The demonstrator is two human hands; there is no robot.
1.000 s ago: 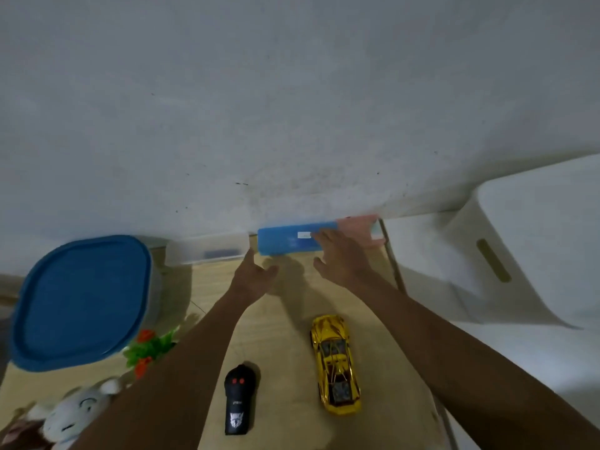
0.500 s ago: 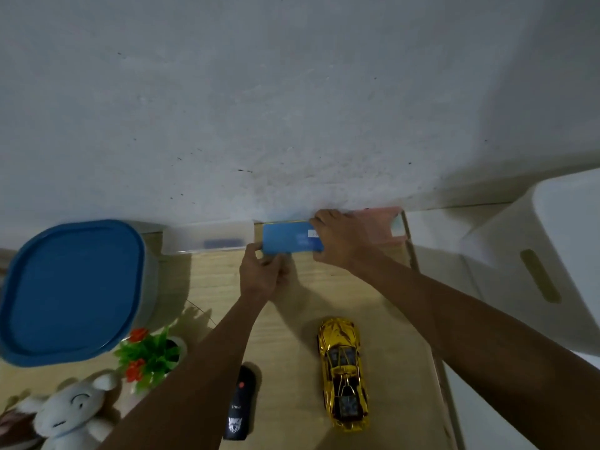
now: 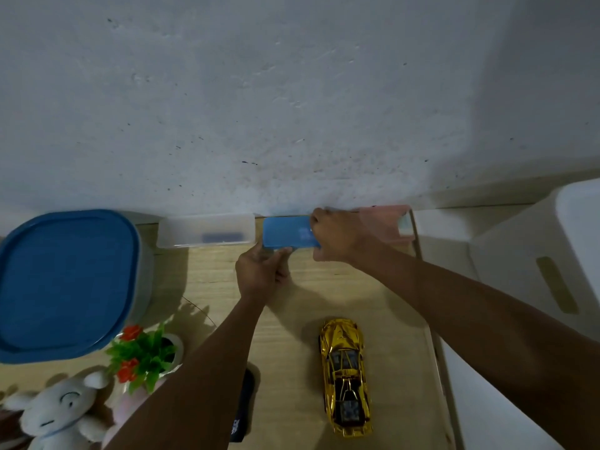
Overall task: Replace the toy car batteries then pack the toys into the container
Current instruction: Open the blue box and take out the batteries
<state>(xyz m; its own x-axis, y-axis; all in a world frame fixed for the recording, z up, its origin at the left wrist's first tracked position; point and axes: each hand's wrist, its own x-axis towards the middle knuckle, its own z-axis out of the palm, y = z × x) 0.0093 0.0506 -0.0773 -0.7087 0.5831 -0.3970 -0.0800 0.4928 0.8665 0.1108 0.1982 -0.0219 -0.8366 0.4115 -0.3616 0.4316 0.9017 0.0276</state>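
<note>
Blue case [image 3: 287,233]: flat, rectangular, lying at far edge of wooden tabletop [image 3: 383,297] against white wall [image 3: 292,92]. Small pale label at its right end, writing too blurred to read. Gripped from both sides: right hand [image 3: 337,237] wrapped over right end, fingers curled across top and far edge, thumb under near edge; left hand [image 3: 261,271] pinching near-left corner, fingertips closed on lower rim.

Clear plastic box [image 3: 206,234]: just left of blue case, also against wall, dark oblong item inside, not identifiable.

Pink box [image 3: 386,222]: just right of blue case, partly hidden behind right hand.

Gold toy car [image 3: 345,375]: on tabletop, near and right of centre, well apart from both hands, lengthwise toward wall.

Black remote control [image 3: 243,407]: near side, left of car, mostly hidden under left forearm; white emblem on near end, not legible.

Blue-lidded container [image 3: 65,284]: large, rounded-square, far left, lid on.

Artificial plant [image 3: 143,355]: red flowers, green leaves, white pot, near side of container.

White plush toy [image 3: 61,414]: near-left corner.

White bin [image 3: 532,271]: right of table, slot handle in its side.
</note>
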